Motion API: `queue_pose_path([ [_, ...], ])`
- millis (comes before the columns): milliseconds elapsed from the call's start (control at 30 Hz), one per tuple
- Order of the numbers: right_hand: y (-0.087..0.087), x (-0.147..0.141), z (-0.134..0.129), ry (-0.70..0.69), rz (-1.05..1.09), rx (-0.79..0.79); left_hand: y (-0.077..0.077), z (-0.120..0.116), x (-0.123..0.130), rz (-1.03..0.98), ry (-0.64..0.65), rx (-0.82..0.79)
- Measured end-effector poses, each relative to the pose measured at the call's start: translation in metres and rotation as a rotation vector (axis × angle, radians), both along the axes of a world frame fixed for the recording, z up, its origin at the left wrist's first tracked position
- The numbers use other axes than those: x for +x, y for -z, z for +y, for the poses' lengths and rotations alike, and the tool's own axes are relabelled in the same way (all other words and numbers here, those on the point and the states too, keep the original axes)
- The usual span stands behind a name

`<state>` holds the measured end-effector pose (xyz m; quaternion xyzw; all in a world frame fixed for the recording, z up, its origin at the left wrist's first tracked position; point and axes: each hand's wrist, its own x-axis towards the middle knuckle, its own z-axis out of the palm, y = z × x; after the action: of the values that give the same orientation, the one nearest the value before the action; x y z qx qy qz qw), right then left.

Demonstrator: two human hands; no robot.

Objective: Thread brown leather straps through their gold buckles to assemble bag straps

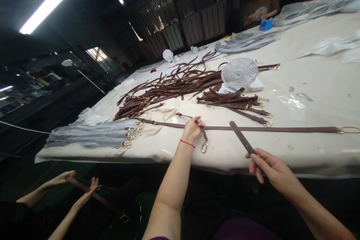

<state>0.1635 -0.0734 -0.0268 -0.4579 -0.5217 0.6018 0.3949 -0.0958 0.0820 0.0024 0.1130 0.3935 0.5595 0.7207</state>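
My left hand (192, 129), with a red string at the wrist, is closed on a short brown strap with a gold clasp (204, 147) hanging from its near end. The strap's other end, with a small buckle, reaches left over the table. Between finger and thumb, my right hand (263, 165) grips a flat brown strap piece (241, 137) with a rounded tip, pointing up and left. Behind both hands, a long brown strap (281, 129) lies across the table, ending in a gold clasp (350, 129) at the right.
A heap of brown straps (168, 88) covers the middle of the table (317, 153). Shorter buckled straps (233, 101) lie before a white fan (239, 73). Wrapped straps (90, 134) rest at the left. A co-worker's hands (84, 195) hold a strap at lower left; another person (260, 5) sits opposite.
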Motion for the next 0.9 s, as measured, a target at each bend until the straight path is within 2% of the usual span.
queue_pose_path([
  [200,-0.015,-0.032,0.026,-0.027,-0.098,0.099,-0.003,-0.021,0.026,-0.140,-0.015,0.016],
  [400,-0.012,-0.064,0.042,-0.280,0.003,0.123,0.004,-0.045,0.052,-0.222,-0.084,0.001],
  [500,-0.007,-0.069,0.042,-0.330,0.000,0.098,0.011,-0.048,0.058,-0.250,-0.115,-0.039],
  [600,-0.006,-0.061,0.039,-0.336,0.032,0.012,0.014,-0.042,0.050,-0.239,-0.139,-0.043],
  [767,-0.010,-0.036,0.028,-0.308,0.295,-0.147,0.009,-0.026,0.020,-0.235,-0.204,0.020],
  [900,-0.011,-0.024,0.021,-0.325,0.195,-0.138,0.003,-0.029,0.007,-0.166,-0.250,0.094],
])
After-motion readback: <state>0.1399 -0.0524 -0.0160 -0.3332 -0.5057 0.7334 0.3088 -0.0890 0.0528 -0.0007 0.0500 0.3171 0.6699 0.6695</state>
